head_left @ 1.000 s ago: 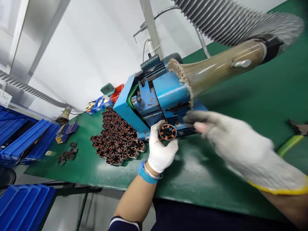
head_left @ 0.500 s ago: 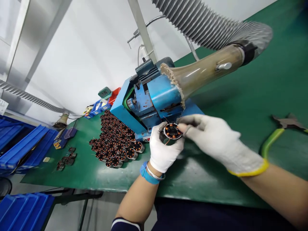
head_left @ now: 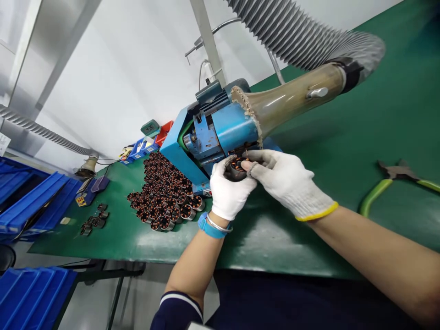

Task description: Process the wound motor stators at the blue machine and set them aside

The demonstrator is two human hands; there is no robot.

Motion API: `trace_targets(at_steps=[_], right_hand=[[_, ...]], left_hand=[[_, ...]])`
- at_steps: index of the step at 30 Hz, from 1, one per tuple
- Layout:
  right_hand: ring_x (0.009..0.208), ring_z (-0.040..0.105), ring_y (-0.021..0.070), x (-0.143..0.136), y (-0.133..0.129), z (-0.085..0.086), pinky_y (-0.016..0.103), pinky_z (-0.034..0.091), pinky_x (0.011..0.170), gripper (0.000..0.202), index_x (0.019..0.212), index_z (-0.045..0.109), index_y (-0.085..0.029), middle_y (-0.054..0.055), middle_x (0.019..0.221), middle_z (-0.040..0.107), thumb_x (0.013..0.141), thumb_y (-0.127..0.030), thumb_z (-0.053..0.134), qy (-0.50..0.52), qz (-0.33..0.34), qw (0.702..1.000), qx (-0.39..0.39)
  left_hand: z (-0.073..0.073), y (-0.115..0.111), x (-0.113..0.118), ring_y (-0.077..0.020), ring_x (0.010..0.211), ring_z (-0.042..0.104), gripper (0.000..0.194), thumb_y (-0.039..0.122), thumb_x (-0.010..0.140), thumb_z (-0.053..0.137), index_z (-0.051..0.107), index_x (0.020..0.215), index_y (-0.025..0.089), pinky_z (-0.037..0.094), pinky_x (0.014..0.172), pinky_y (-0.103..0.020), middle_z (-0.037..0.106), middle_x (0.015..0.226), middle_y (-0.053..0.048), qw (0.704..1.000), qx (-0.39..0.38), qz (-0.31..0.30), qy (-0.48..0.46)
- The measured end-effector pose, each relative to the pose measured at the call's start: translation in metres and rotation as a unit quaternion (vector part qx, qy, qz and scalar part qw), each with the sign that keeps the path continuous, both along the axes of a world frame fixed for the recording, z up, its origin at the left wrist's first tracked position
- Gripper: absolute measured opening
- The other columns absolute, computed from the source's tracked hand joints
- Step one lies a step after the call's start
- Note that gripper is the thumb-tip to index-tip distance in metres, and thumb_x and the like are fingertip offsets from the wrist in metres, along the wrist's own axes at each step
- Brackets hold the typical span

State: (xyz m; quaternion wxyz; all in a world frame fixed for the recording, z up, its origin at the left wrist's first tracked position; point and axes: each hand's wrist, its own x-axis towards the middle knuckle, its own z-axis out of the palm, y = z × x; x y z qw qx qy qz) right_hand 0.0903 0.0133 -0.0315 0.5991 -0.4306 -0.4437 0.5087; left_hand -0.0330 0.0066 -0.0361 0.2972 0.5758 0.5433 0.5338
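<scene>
A round motor stator with copper windings (head_left: 237,168) is held at the front opening of a blue machine (head_left: 237,126). My left hand (head_left: 230,190), in a white glove, wraps its fingers around the stator from the left. From the right, my right hand (head_left: 280,176), gloved in white with a yellow cuff, pinches the stator's edge, its bare fingertip touching the part. Thin copper wires stick up from the stator near the machine. Many similar stators (head_left: 167,197) stand packed together on the green table (head_left: 275,247), left of the machine.
Green-handled pliers (head_left: 398,172) lie at the right. A translucent duct (head_left: 292,103) joins the machine to a grey ribbed hose (head_left: 288,34). A few stators (head_left: 94,221) lie at the far left, near blue racks (head_left: 34,206). Small bins (head_left: 139,149) stand behind the pile.
Both hands have lifted the stator up to the machine's opening, and it has tilted. My right hand has moved left and inward around it. The view has shifted slightly.
</scene>
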Motion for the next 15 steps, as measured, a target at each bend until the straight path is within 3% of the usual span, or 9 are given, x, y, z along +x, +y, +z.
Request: trace_targets(at_steps=[7, 15], right_hand=[[0.087, 0.079, 0.0268, 0.000, 0.004, 0.004, 0.038, 0.067, 0.083, 0.016, 0.088, 0.073, -0.023, 0.006, 0.087, 0.080, 0.076, -0.031, 0.080, 0.018, 0.007, 1.000, 0.009], [0.098, 0.078, 0.0298, 0.007, 0.001, 0.009, 0.038, 0.066, 0.087, 0.033, 0.107, 0.077, -0.020, 0.008, 0.103, 0.081, 0.080, -0.040, 0.074, -0.056, 0.038, 0.996, 0.067]], left_hand=[[0.002, 0.005, 0.005, -0.0289, 0.116, 0.071, 0.055, 0.014, 0.062, 0.089, 0.072, 0.114, 0.021, 0.055, 0.111, -0.049, 0.074, 0.118, -0.008, 1.000, -0.007, 0.026, 0.002], [0.006, 0.003, 0.024, -0.0269, 0.108, 0.072, 0.042, 0.016, 0.070, 0.085, 0.071, 0.109, 0.019, 0.057, 0.107, -0.045, 0.075, 0.115, -0.010, 0.999, 0.015, 0.032, -0.035]])
